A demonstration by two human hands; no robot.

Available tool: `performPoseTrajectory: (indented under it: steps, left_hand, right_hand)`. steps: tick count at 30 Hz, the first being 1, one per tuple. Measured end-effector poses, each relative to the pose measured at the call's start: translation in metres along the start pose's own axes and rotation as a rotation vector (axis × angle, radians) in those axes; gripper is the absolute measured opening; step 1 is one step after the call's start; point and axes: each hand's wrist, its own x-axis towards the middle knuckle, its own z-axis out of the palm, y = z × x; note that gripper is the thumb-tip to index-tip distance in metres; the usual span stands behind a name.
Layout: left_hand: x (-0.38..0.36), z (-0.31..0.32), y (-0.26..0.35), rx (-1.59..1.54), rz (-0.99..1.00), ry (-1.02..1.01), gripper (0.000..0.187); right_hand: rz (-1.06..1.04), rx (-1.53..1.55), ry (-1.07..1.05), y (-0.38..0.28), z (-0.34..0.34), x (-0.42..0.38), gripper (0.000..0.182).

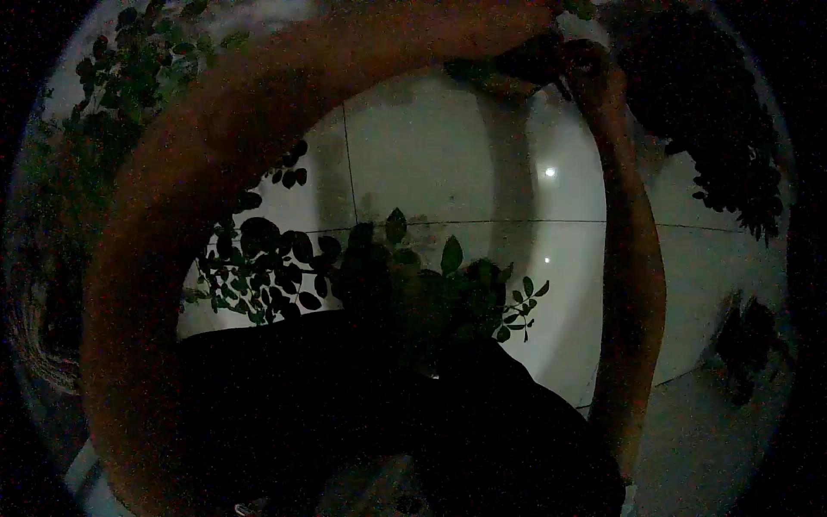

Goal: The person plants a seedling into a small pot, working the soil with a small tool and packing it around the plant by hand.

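At the top right, my left hand (532, 59) and my right hand (600, 76) meet, both in deep shadow. The fingers of my right hand are curled together in a pinch; what they hold is too dark to make out. My left hand's fingers are lost in the dark. A dark green leaf (465, 71) shows beside my left hand, and a small bit of greenery (579, 9) is just above the hands.
Leafy stems (276, 258) spread low in front of my dark-clothed lap (345, 414). More foliage stands at the upper left (138, 77) and upper right (706, 103). Pale floor tiles (413, 155) lie below. A dark clump (745, 345) sits at the right.
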Motion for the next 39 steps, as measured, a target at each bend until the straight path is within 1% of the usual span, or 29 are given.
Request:
performPoseTrajectory:
  steps: [1,4,7,8,10,11,12,13,14,16,18,19,20,22,23,24,25,27,28,30,31,34,36,37,39]
  left_hand:
    - [0.005,-0.006,0.005,-0.039,-0.024,-0.022,0.028]
    - [0.008,-0.015,0.015,-0.159,-0.100,-0.082,0.028]
    - [0.018,-0.025,0.025,-0.222,-0.153,-0.148,0.028]
    - [0.017,-0.026,0.025,-0.211,-0.139,-0.132,0.028]
    - [0.026,-0.014,0.011,-0.194,-0.089,-0.043,0.028]
    - [0.030,-0.007,0.001,-0.150,-0.049,0.013,0.028]
    - [0.017,0.004,-0.021,-0.119,-0.008,0.069,0.028]
    - [0.005,0.009,-0.027,-0.086,0.033,0.125,0.028]
    - [-0.001,0.010,-0.031,-0.129,-0.037,0.104,0.030]
    - [-0.021,-0.006,-0.020,-0.205,-0.178,0.071,0.033]
    - [-0.027,-0.006,-0.012,-0.376,-0.176,0.135,0.033]
    - [-0.030,-0.003,-0.006,-0.459,-0.166,0.162,0.033]
    - [-0.031,0.001,-0.004,-0.545,-0.162,0.190,0.033]
    - [-0.032,0.011,-0.006,-0.718,-0.152,0.239,0.033]
    - [-0.029,0.018,-0.018,-0.631,-0.123,0.160,0.032]
    - [-0.021,0.026,-0.036,-0.541,-0.096,0.085,0.031]
    - [-0.018,0.031,-0.044,-0.453,-0.071,0.010,0.030]
    - [-0.015,0.047,-0.050,-0.052,0.039,0.305,0.030]
    - [-0.014,0.053,-0.051,0.147,0.096,0.447,0.031]
    - [-0.016,0.061,-0.060,0.303,0.169,0.503,0.030]
    - [-0.018,0.061,-0.062,0.382,0.204,0.529,0.030]
    - [-0.015,0.058,-0.062,0.219,0.139,0.445,0.029]
    - [-0.015,0.057,-0.069,0.348,0.274,0.496,0.030]
    - [-0.014,0.057,-0.073,0.412,0.344,0.520,0.031]
    - [-0.012,0.057,-0.077,0.469,0.318,0.491,0.032]
  right_hand:
    - [0.088,-0.055,-0.043,-0.007,-0.010,0.003,0.020]
    - [0.117,0.020,-0.001,0.011,-0.003,-0.010,0.021]
    - [0.004,0.101,0.053,0.003,-0.027,-0.010,0.024]
    - [0.032,0.094,0.093,-0.002,-0.033,-0.007,0.025]
    - [0.102,0.103,0.102,-0.015,-0.047,-0.007,0.029]
    - [0.170,0.164,0.126,-0.016,-0.046,-0.013,0.030]
    - [0.240,0.217,0.137,-0.028,-0.032,-0.025,0.031]
    - [0.310,0.270,0.150,-0.035,-0.023,-0.039,0.032]
    - [0.365,0.237,0.157,-0.041,-0.016,-0.055,0.031]
    - [0.465,0.172,0.179,-0.048,-0.006,-0.079,0.032]
    - [0.431,0.324,0.200,-0.035,0.015,-0.105,0.032]
    - [0.414,0.397,0.217,-0.042,0.015,-0.112,0.034]
    - [0.361,0.352,0.184,-0.048,0.017,-0.118,0.044]
    - [0.249,0.301,0.168,-0.052,0.023,-0.114,0.048]
    - [0.195,0.276,0.158,-0.053,0.027,-0.112,0.051]
    - [0.200,0.281,0.161,-0.055,0.032,-0.106,0.048]
    - [0.154,0.190,0.136,-0.047,0.037,-0.102,0.044]
    - [0.066,0.008,0.087,-0.031,0.047,-0.095,0.036]
    - [0.032,0.075,0.124,-0.035,0.046,-0.092,0.031]
    - [-0.039,0.204,0.197,-0.046,0.040,-0.084,0.024]
    - [0.000,0.209,0.211,-0.055,0.035,-0.080,0.022]
    - [0.101,0.228,0.235,-0.075,0.016,-0.072,0.016]
    - [0.134,0.254,0.241,-0.080,0.006,-0.068,0.014]
    - [0.105,0.183,0.196,-0.077,0.006,-0.066,0.014]
    - [0.052,0.043,0.109,-0.069,0.006,-0.061,0.015]
